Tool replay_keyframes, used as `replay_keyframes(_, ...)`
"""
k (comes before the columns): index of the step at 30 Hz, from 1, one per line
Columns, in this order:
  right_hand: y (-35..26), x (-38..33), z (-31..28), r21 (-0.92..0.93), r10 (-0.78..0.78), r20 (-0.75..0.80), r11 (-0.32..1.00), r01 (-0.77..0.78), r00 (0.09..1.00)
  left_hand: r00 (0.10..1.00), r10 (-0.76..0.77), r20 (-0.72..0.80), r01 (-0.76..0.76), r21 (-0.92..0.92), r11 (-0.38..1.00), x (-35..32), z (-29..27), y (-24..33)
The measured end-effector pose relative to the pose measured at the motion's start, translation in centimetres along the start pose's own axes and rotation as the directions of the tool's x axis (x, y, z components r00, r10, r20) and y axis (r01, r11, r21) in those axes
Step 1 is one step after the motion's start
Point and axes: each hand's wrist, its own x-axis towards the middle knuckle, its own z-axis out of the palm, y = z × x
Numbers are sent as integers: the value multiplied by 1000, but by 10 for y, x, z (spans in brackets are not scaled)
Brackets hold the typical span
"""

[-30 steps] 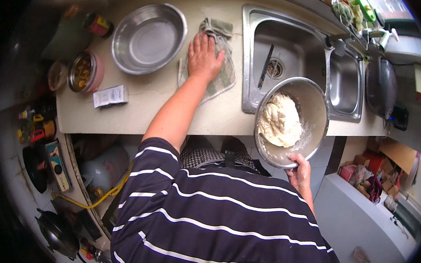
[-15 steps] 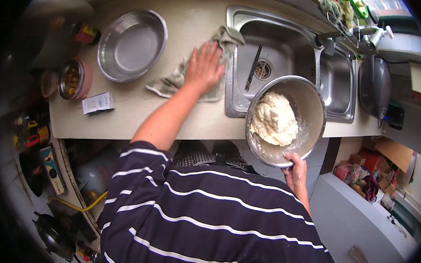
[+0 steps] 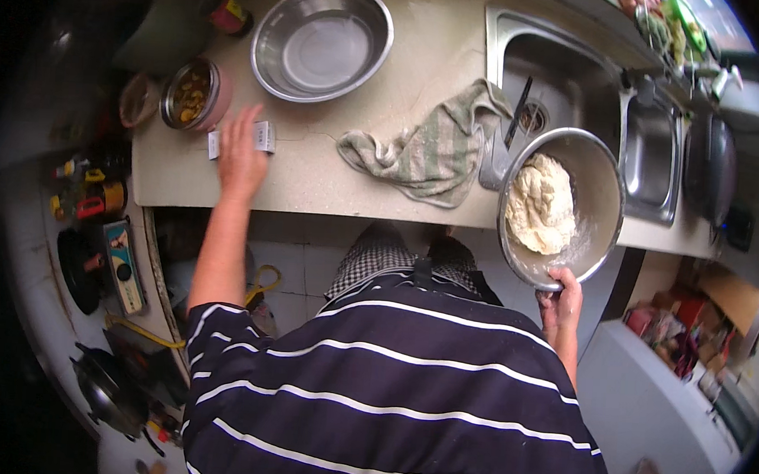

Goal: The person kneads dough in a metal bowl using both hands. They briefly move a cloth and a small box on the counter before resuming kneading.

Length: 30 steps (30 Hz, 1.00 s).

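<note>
My right hand grips the near rim of a metal bowl, thumb inside the rim. The bowl is tilted in front of the sink's near edge. A lump of pale, rough dough lies inside, with floury smears on the wall beside it. My left hand is over a small white box on the counter, its fingers stretched forward and partly hiding the box. Between my hands, a crumpled green-and-white striped cloth lies on the counter, its far end reaching the sink edge.
A wide metal basin stands toward the back of the counter. Left of my left hand is a pink container with yellowish food. Dark chopsticks rest in the double sink. A dark bottle stands at the back left.
My left hand has let go of the cloth and moved left to the white box. The view has swung left; my right hand still holds the bowl of dough.
</note>
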Motion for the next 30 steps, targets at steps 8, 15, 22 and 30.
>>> replay_keyframes(8, 15, 10, -21, 78, 185, -145, 981, -175, 972, 922, -155, 355, 68, 245, 967, 4, -9, -39)
replay_keyframes(15, 34, 10, -19, 148, 251, -213, 964, -222, 944, 895, -242, 373, 426, -561, 710, 1, 15, 70)
replay_keyframes(22, 35, -9, -6, 206, 197, -216, 967, -152, 956, 774, 158, 614, 546, -772, 325, 80, 79, 240)
replay_keyframes(30, 38, 0, 43, 305, 170, -410, 951, -40, 896, 495, 367, 787, 752, -600, 272, 155, 193, 329)
